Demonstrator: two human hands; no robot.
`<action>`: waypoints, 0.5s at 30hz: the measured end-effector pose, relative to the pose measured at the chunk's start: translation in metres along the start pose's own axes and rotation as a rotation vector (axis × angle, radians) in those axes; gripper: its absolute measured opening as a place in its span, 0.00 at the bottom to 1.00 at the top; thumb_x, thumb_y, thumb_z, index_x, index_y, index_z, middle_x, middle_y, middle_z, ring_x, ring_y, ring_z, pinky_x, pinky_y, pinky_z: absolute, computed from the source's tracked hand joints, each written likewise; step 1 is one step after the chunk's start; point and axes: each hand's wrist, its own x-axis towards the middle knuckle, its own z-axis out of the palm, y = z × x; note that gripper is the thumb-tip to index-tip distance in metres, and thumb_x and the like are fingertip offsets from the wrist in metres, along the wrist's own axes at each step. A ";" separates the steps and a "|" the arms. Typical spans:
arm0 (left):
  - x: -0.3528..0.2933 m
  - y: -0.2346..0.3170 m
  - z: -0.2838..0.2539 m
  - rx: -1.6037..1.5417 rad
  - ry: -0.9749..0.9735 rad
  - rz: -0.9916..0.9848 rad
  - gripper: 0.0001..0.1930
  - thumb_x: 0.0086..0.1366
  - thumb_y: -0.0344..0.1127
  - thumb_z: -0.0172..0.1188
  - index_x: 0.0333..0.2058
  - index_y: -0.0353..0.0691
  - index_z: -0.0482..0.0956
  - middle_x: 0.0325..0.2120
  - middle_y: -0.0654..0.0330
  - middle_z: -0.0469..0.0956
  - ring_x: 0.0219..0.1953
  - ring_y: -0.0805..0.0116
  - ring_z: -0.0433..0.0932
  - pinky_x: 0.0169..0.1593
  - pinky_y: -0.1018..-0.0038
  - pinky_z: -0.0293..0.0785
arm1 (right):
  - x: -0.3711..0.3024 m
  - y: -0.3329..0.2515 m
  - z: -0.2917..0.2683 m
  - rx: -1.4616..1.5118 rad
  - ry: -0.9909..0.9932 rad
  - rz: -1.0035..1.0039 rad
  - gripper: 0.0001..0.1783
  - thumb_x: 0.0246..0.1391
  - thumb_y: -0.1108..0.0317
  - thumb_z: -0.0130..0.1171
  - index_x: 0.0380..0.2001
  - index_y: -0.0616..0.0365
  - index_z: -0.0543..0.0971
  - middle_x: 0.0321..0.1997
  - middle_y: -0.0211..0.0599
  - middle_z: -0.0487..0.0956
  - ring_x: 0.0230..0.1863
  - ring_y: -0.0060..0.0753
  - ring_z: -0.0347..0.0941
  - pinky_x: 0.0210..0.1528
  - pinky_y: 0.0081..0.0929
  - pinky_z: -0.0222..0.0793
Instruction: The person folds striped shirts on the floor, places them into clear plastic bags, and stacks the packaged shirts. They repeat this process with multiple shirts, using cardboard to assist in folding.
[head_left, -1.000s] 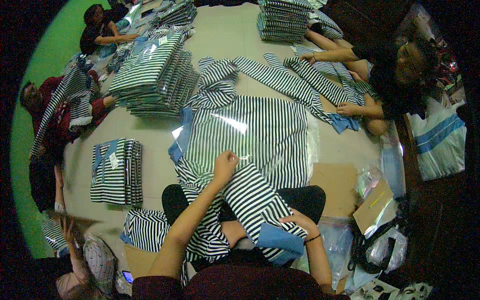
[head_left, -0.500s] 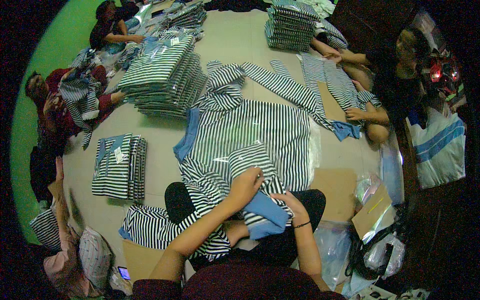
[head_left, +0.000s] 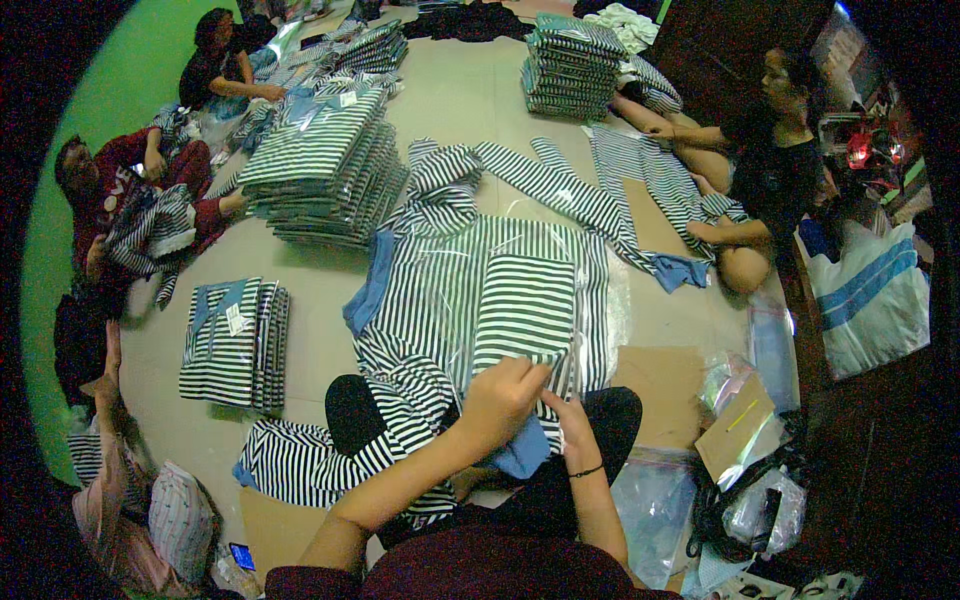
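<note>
Your left hand and right hand are close together, gripping the near end of the folded striped shirt, which lies before you, partly over a spread striped garment. It should be light, soft and easily creased, so holding both near corners seems safest.

The floor was pale and smooth, with a few thin, faint lines on it. On the left side there was a bright green wall. Over on the right there was a big dark brown surface, but it was too dark to tell if it was a wall, a door or a cupboard. A thin pale strip stood at its edge. The middle of the floor was bright, and the right side was very dim.
</note>
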 end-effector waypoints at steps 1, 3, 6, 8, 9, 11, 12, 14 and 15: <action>-0.002 0.006 -0.001 -0.040 -0.008 0.079 0.10 0.43 0.31 0.53 0.28 0.39 0.70 0.19 0.59 0.68 0.23 0.63 0.70 0.25 0.70 0.67 | -0.004 0.003 -0.002 -0.018 0.022 0.005 0.25 0.41 0.67 0.56 0.44 0.63 0.64 0.39 0.36 0.71 0.40 0.29 0.66 0.45 0.24 0.60; -0.004 0.021 0.000 -0.103 -0.024 0.213 0.10 0.44 0.30 0.52 0.29 0.38 0.70 0.20 0.61 0.67 0.23 0.65 0.69 0.26 0.71 0.66 | -0.007 0.008 -0.003 -0.049 0.078 -0.020 0.22 0.46 0.62 0.51 0.43 0.63 0.64 0.38 0.37 0.71 0.40 0.31 0.67 0.45 0.26 0.61; -0.010 0.032 -0.004 -0.403 -0.063 0.275 0.14 0.45 0.32 0.57 0.34 0.38 0.70 0.27 0.58 0.71 0.29 0.62 0.71 0.30 0.73 0.68 | -0.003 0.008 -0.005 0.000 0.059 0.070 0.25 0.52 0.55 0.41 0.44 0.68 0.64 0.39 0.43 0.72 0.41 0.36 0.68 0.48 0.30 0.61; -0.015 0.025 -0.014 -0.424 -0.016 0.167 0.18 0.43 0.34 0.62 0.35 0.38 0.70 0.29 0.56 0.72 0.31 0.58 0.71 0.35 0.70 0.68 | -0.008 0.001 -0.011 -0.220 0.130 -0.111 0.25 0.52 0.57 0.42 0.43 0.71 0.64 0.37 0.46 0.73 0.40 0.38 0.70 0.49 0.31 0.60; -0.017 0.017 -0.020 -0.413 0.314 0.112 0.22 0.41 0.34 0.63 0.37 0.36 0.67 0.32 0.54 0.70 0.35 0.56 0.69 0.41 0.66 0.64 | -0.010 -0.003 -0.013 -0.305 0.125 -0.241 0.25 0.52 0.58 0.43 0.43 0.72 0.64 0.36 0.47 0.74 0.40 0.39 0.70 0.50 0.31 0.60; -0.019 0.008 -0.024 -0.045 0.585 -0.302 0.41 0.39 0.34 0.65 0.49 0.33 0.49 0.45 0.47 0.58 0.48 0.53 0.59 0.51 0.64 0.53 | -0.009 -0.013 -0.018 -0.217 0.108 -0.315 0.17 0.46 0.69 0.49 0.40 0.67 0.68 0.33 0.44 0.75 0.39 0.35 0.70 0.48 0.28 0.62; -0.016 0.000 -0.024 -0.305 0.477 -0.517 0.44 0.39 0.35 0.66 0.51 0.33 0.45 0.46 0.46 0.56 0.50 0.53 0.57 0.53 0.64 0.51 | -0.008 -0.016 -0.021 -0.171 0.095 -0.275 0.20 0.42 0.68 0.53 0.40 0.66 0.68 0.34 0.42 0.75 0.38 0.33 0.70 0.46 0.28 0.63; -0.012 -0.013 -0.023 -0.962 0.194 -0.830 0.48 0.42 0.36 0.65 0.53 0.32 0.37 0.49 0.45 0.55 0.52 0.55 0.56 0.56 0.65 0.49 | 0.003 -0.020 -0.024 -0.075 0.016 -0.323 0.26 0.34 0.67 0.60 0.40 0.64 0.67 0.34 0.38 0.74 0.36 0.30 0.70 0.42 0.27 0.65; -0.012 -0.017 -0.022 -1.282 0.090 -0.891 0.44 0.45 0.33 0.63 0.53 0.32 0.41 0.49 0.45 0.57 0.50 0.57 0.59 0.53 0.69 0.55 | 0.011 -0.020 -0.025 -0.105 -0.003 -0.288 0.27 0.33 0.66 0.60 0.40 0.64 0.67 0.34 0.37 0.74 0.35 0.29 0.70 0.40 0.27 0.66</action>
